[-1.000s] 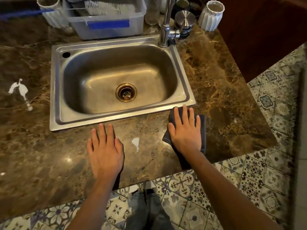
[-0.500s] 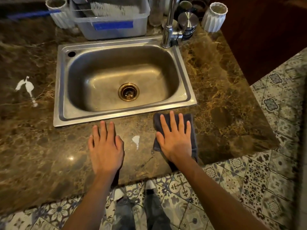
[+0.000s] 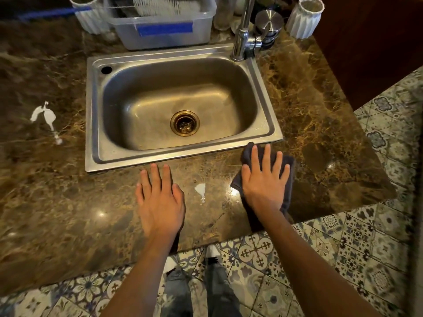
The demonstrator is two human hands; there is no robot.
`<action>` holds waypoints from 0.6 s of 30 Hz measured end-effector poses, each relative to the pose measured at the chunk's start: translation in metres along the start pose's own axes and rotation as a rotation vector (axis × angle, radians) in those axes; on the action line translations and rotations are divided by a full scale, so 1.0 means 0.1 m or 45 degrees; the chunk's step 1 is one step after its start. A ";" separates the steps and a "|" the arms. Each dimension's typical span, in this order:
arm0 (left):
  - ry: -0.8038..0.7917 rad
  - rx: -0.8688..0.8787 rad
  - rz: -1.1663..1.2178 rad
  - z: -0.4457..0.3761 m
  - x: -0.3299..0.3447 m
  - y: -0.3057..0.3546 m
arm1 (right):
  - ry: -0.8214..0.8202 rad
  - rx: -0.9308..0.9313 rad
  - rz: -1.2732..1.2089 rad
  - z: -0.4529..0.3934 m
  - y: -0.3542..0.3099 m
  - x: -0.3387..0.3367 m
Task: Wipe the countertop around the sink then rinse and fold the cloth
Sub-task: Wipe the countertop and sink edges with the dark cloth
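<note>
Our right hand (image 3: pixel 265 179) lies flat, fingers spread, pressing the dark cloth (image 3: pixel 288 181) onto the countertop (image 3: pixel 68 202) just off the sink's (image 3: pixel 183 154) 5 o'clock corner; our left hand (image 3: pixel 160 200) rests open and empty at the sink's 6 o'clock; a white smear (image 3: pixel 201 189) sits between them; we judge the cloth soft, light and limp, best bunched from its edges.

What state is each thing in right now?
cloth: flat on the counter, under the right hand
right hand: open, pressing the cloth
left hand: open, flat on the counter
sink: empty
tap: no water running
white smears: not yet wiped
</note>
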State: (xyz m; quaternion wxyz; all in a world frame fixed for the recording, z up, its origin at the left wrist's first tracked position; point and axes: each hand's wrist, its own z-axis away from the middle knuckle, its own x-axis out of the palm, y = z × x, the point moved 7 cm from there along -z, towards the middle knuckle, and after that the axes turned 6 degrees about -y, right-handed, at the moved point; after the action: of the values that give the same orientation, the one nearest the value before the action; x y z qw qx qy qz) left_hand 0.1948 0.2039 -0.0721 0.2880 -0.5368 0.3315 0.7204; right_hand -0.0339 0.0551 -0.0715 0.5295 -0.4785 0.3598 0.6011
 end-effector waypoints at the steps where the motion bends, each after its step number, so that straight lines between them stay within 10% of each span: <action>1: 0.004 0.005 0.008 0.00 0.00 0.00 | -0.022 -0.036 0.015 -0.03 -0.14 0.02; 9: -0.017 0.048 0.179 0.02 -0.04 -0.04 | -0.068 -0.504 0.056 0.86 -0.47 0.27; 18: 0.162 -0.063 0.323 0.23 -0.33 -1.06 | -0.041 -0.001 -0.208 0.24 -0.67 0.07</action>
State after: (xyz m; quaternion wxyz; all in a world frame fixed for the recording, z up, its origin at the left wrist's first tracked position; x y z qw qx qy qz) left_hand 0.2719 0.2851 -0.0532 0.1599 -0.5420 0.3965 0.7235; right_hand 0.0269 0.0915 -0.0661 0.5823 -0.4967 0.3109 0.5636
